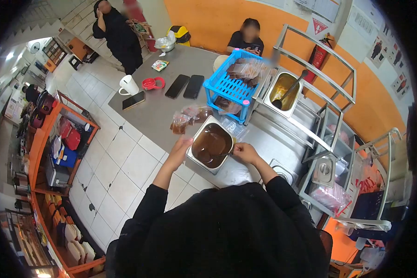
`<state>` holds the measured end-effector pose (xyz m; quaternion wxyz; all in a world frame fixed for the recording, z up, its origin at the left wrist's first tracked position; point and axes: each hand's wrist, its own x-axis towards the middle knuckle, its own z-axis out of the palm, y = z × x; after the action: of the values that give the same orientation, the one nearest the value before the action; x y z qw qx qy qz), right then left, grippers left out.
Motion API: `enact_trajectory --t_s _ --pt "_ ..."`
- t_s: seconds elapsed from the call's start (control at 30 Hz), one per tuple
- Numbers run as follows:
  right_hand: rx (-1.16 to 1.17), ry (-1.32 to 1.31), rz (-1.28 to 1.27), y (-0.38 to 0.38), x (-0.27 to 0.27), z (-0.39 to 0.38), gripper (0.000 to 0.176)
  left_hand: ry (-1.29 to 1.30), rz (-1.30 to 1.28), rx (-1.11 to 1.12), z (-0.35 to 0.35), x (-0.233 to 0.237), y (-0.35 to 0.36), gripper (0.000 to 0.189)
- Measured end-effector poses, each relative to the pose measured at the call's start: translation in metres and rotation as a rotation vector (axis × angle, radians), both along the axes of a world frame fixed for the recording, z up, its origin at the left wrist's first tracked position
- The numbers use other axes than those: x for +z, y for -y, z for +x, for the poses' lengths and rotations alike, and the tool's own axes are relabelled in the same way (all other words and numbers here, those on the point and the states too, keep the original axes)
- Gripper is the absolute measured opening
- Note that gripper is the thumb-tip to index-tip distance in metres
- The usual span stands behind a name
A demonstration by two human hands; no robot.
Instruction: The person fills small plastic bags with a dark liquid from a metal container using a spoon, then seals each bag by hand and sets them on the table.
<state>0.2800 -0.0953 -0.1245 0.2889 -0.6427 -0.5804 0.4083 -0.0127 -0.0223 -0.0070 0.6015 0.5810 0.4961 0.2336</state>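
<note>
A steel tray (199, 158) full of dark brown sauce sits on the grey counter in front of me. My left hand (181, 146) rests on the tray's left rim. My right hand (243, 152) grips the handle of a ladle (213, 156) whose bowl lies in the sauce. Small filled plastic bags (188, 118) lie just beyond the tray.
A blue plastic basket (230, 86) with packets stands behind. Two dark phones (185, 86), a third phone (133, 100), a white jug (128, 85) and a red object (152, 83) lie on the counter. A second steel pan (282, 91) holds a ladle. One person sits opposite; another stands far left.
</note>
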Motion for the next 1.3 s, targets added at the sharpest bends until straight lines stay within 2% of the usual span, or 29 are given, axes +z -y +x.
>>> enact_trajectory --t_s 0.13,0.3,0.4,0.5,0.6,0.67,0.7,0.8,1.0,1.2,1.3 --pt "-0.041 -0.333 -0.015 0.003 -0.016 0.001 0.013 0.051 -0.001 0.038 -0.006 -0.010 -0.005 0.047" --pt "-0.105 -0.366 0.024 -0.005 -0.026 0.004 0.012 0.084 -0.114 0.062 -0.020 -0.013 -0.010 0.053" --pt "-0.125 -0.361 0.037 -0.012 -0.014 0.004 0.012 0.010 -0.022 0.023 -0.035 -0.032 -0.014 0.054" --pt "-0.146 -0.384 0.048 -0.018 -0.004 0.002 0.012 -0.022 -0.098 0.085 -0.040 -0.038 -0.006 0.056" --pt "-0.152 -0.429 0.052 -0.024 0.005 0.000 0.013 0.004 -0.059 0.083 -0.046 -0.041 -0.002 0.058" --pt "-0.158 -0.444 0.054 -0.026 0.018 -0.002 0.013 -0.157 0.262 0.068 -0.049 -0.062 -0.007 0.058" --pt "-0.162 -0.443 0.056 -0.028 0.022 -0.003 0.013 -0.240 0.420 0.061 -0.046 -0.056 -0.006 0.057" --pt "-0.173 -0.411 0.042 -0.029 0.038 -0.003 0.013 -0.228 0.635 0.093 -0.034 -0.036 0.004 0.060" --pt "-0.173 -0.457 0.079 -0.028 0.090 -0.005 0.012 -0.385 0.902 -0.031 -0.022 -0.031 0.001 0.068" --pt "-0.181 -0.450 0.126 -0.028 0.134 -0.006 0.011 -0.492 0.900 -0.031 -0.007 -0.030 -0.004 0.070" --pt "-0.183 -0.468 0.145 -0.026 0.153 -0.012 0.012 -0.456 0.943 -0.027 0.002 -0.031 -0.007 0.071"
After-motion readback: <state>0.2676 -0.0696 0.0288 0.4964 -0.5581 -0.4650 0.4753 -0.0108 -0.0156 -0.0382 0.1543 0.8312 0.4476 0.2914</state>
